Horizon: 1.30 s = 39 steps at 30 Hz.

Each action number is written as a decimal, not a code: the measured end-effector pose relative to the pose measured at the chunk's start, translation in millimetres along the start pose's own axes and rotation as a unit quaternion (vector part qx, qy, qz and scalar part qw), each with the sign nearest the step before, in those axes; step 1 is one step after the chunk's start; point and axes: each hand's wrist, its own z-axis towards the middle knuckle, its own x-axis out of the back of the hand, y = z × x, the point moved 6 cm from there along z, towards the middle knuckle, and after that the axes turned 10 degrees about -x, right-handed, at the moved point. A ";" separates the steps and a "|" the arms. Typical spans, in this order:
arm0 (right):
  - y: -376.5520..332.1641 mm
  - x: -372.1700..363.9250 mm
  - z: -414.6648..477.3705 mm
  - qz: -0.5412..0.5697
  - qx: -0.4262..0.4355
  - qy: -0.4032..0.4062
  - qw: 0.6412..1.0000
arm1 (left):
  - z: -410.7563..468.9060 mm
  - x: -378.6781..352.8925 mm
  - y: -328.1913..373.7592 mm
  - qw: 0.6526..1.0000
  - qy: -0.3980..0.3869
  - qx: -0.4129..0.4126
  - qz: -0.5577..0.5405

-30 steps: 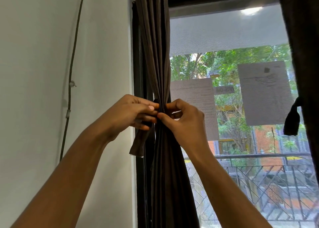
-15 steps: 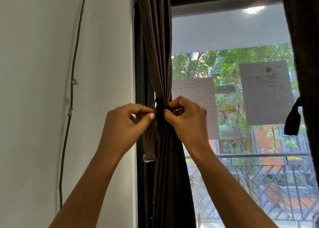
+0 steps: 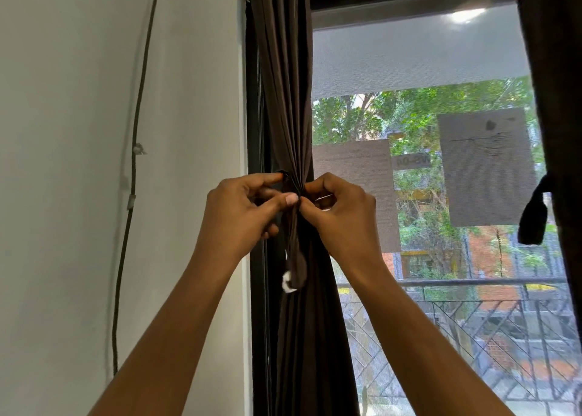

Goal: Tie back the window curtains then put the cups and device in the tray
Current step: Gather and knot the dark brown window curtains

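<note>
A dark brown curtain hangs gathered at the window's left side. A matching tie-back strap is wrapped round it at hand height, and its loose end dangles below with a white patch at the tip. My left hand pinches the strap on the left of the bunched cloth. My right hand pinches it on the right, thumb and forefinger meeting my left thumb. At the right edge hangs the second curtain with its own loose strap. Cups, device and tray are out of view.
A white wall fills the left, with a thin cable clipped down it. The dark window frame stands beside the curtain. Paper sheets are stuck on the glass, and a balcony railing lies outside.
Both hands have shifted slightly lower and right along the gathered curtain. The strap's loose end, earlier spread beside my left hand, now hangs straight down in front of the curtain.
</note>
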 end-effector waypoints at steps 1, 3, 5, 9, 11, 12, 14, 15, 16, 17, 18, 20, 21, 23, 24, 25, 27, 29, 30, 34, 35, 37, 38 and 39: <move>-0.4 -0.7 -0.5 0.009 0.001 -0.002 1.000 | 1.6 -0.2 -1.2 1.000 0.004 0.000 -0.011; -1.5 -1.6 -1.9 0.029 0.004 -0.003 1.000 | 4.6 -0.8 -4.2 1.000 0.015 -0.001 -0.019; -1.5 -1.9 -3.6 0.045 0.008 -0.004 0.999 | 6.5 -2.4 -6.2 0.999 0.019 0.005 -0.030; 0.0 -1.7 -5.8 0.065 0.010 -0.001 0.998 | 11.4 -6.7 -4.6 0.998 0.009 0.021 -0.058; 1.2 -2.4 -5.3 0.065 0.009 0.000 0.998 | 14.3 -10.6 -3.7 0.997 -0.011 0.030 -0.075; 2.0 -2.5 -4.7 0.072 0.007 -0.004 0.997 | 15.9 -12.2 -2.8 0.996 -0.026 0.036 -0.083; 2.4 -2.0 -3.2 0.091 0.006 -0.018 0.996 | 20.4 -13.9 -2.4 0.993 -0.056 0.045 -0.095; 1.8 -2.1 -2.9 0.097 0.006 -0.026 0.995 | 22.7 -13.8 -3.2 0.991 -0.071 0.049 -0.099; 1.1 -2.3 -2.5 0.102 0.005 -0.032 0.994 | 24.6 -13.4 -3.9 0.989 -0.083 0.054 -0.106; 0.4 -2.7 -2.6 0.107 0.005 -0.034 0.994 | 25.4 -13.0 -4.4 0.987 -0.095 0.059 -0.112; -0.1 -3.5 -3.1 0.110 0.005 -0.032 0.993 | 25.2 -13.3 -4.6 0.986 -0.104 0.063 -0.114; -0.4 -6.0 -5.2 0.107 0.002 -0.021 0.994 | 22.2 -14.0 -4.7 0.987 -0.100 0.067 -0.103; 0.2 -7.9 -6.3 0.110 -0.002 -0.016 0.994 | 20.2 -13.0 -4.8 0.990 -0.082 0.064 -0.092; 1.9 -11.2 -8.5 0.130 -0.020 -0.006 0.991 | 16.1 -8.2 -6.1 0.997 -0.022 0.052 -0.054; 2.8 -12.9 -9.1 0.138 -0.028 -0.001 0.990 | 13.5 -4.6 -6.8 0.998 0.012 0.049 -0.030; 3.2 -14.3 -9.7 0.138 -0.033 0.003 0.990 | 10.9 -1.2 -6.9 0.998 0.044 0.043 -0.007; 3.0 -16.1 -10.7 0.119 -0.033 0.008 0.992 | 7.2 2.7 -5.3 0.996 0.082 0.012 0.042; 3.9 -17.4 -10.9 0.112 -0.033 0.005 0.993 | 4.9 2.1 -3.2 0.993 0.093 -0.009 0.070; 4.5 -17.5 -11.0 0.111 -0.031 0.004 0.993 | 4.6 1.7 -2.9 0.992 0.096 -0.012 0.079; 7.2 -16.2 -9.5 0.097 -0.023 0.013 0.995 | 8.2 -4.2 -3.6 0.986 0.068 -0.037 0.145; 8.1 -15.7 -9.0 0.098 -0.023 0.014 0.995 | 9.5 -5.6 -3.8 0.985 0.059 -0.038 0.156; 9.8 -16.1 -7.0 0.109 -0.024 0.007 0.994 | 12.7 -7.4 -7.3 0.990 0.040 -0.022 0.136; 10.6 -16.9 -6.0 0.116 -0.025 0.001 0.993 | 14.6 -8.5 -9.5 0.994 0.026 -0.006 0.106; 11.3 -17.9 -5.3 0.125 -0.026 -0.009 0.992 | 16.6 -9.9 -11.1 0.997 0.009 0.009 0.070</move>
